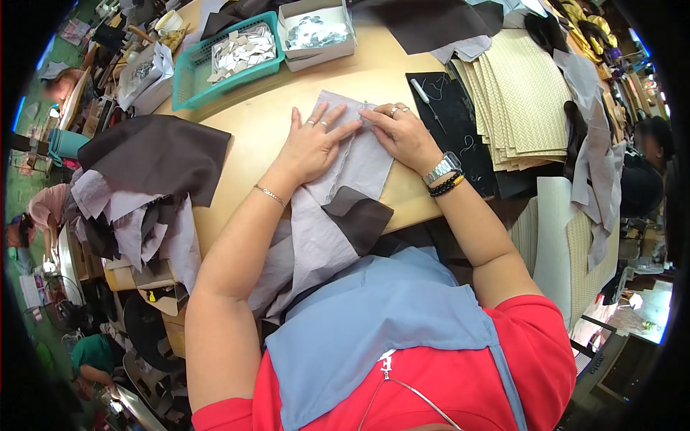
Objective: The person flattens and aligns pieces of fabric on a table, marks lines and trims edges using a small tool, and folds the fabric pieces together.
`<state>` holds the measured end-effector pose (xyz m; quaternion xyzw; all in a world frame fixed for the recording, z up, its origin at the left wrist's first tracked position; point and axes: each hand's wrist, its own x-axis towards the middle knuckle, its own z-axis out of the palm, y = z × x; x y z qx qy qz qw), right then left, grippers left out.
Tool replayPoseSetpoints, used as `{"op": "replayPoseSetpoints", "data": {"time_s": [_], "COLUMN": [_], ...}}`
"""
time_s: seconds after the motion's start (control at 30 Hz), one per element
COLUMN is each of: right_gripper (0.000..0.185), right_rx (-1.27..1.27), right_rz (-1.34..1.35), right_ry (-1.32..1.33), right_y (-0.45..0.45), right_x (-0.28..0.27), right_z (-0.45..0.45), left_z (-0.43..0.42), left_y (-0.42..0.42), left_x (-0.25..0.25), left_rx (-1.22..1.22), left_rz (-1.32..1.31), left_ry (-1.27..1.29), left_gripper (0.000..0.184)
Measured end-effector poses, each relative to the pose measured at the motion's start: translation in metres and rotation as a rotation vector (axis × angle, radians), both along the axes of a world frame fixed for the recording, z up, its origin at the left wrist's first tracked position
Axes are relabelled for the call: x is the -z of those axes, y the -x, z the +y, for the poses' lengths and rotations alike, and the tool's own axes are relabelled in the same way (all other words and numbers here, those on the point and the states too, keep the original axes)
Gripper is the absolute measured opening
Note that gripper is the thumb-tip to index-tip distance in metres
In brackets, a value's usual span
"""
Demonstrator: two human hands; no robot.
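Observation:
A light grey-lilac cloth (370, 161) lies on the wooden table, its lower part hanging over the front edge towards my lap. A seam runs down its middle, and a dark brown piece (359, 218) shows near the edge. My left hand (316, 144) rests flat on the cloth with its fingers spread. Just right of those fingertips, my right hand (402, 135) has thumb and forefinger pinched together at the cloth's upper part. Whatever lies between these fingertips is too small to tell.
A teal basket (190, 82) of small pale pieces and a white box (316, 50) stand at the back. An awl (429, 104) lies on a black mat (467, 154), beside stacked woven sheets (517, 93). Dark cloth (158, 154) is heaped left. Other people sit farther off.

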<state>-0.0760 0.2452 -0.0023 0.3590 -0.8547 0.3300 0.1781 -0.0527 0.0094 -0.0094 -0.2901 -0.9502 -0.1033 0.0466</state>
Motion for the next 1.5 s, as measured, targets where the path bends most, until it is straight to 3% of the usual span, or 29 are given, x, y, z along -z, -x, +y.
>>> {"op": "replayPoseSetpoints", "data": {"time_s": [0.9, 1.1, 1.5], "right_gripper": [0.020, 0.027, 0.036], "right_rx": [0.023, -0.176, -0.142], "right_rz": [-0.012, 0.027, 0.051], "right_ry": [0.018, -0.067, -0.159], "right_y": [-0.0014, -0.0015, -0.0041], "right_x": [-0.0005, -0.0031, -0.0031], "right_z": [0.0009, 0.0035, 0.0000], "left_z": [-0.0009, -0.0013, -0.0010], "left_y": [-0.0002, 0.0007, 0.0021], "left_x": [0.0002, 0.0011, 0.0043], "left_rx": [-0.003, -0.020, -0.026], "left_rz": [0.000, -0.018, 0.014], "left_ry": [-0.061, -0.098, -0.122], "left_gripper": [0.050, 0.046, 0.046]}}
